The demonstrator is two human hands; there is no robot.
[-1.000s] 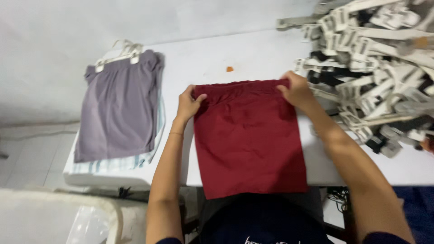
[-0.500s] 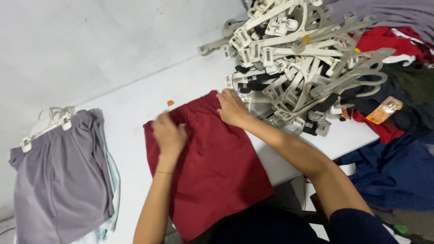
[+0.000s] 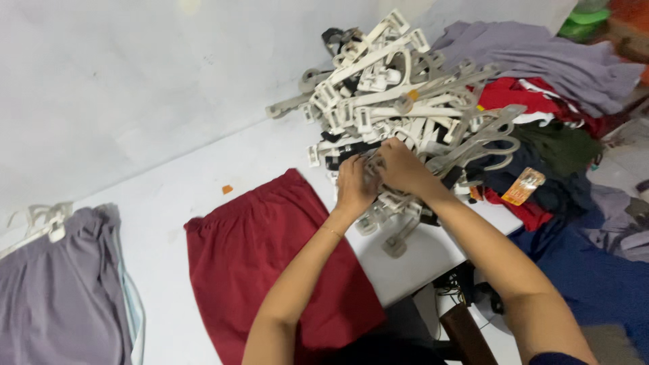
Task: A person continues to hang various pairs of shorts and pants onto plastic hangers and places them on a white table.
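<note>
**Both hands at the hanger pile, garment lying alongside**

We find the left hand (image 3: 355, 184) and right hand (image 3: 402, 167) side by side at the near edge of the heap of pale plastic clip hangers (image 3: 399, 88), which lies directly ahead of them toward the wall. Both hands are curled, fingers bent down into the tangle; we cannot tell whether either has closed on a single hanger. The hangers lie crossed, with no common long axis. The red shorts (image 3: 270, 260) lie flat on the white table (image 3: 169, 196), just left of the left forearm and untouched. Grey shorts (image 3: 57, 290) on a hanger rest well apart at the far left.
</note>
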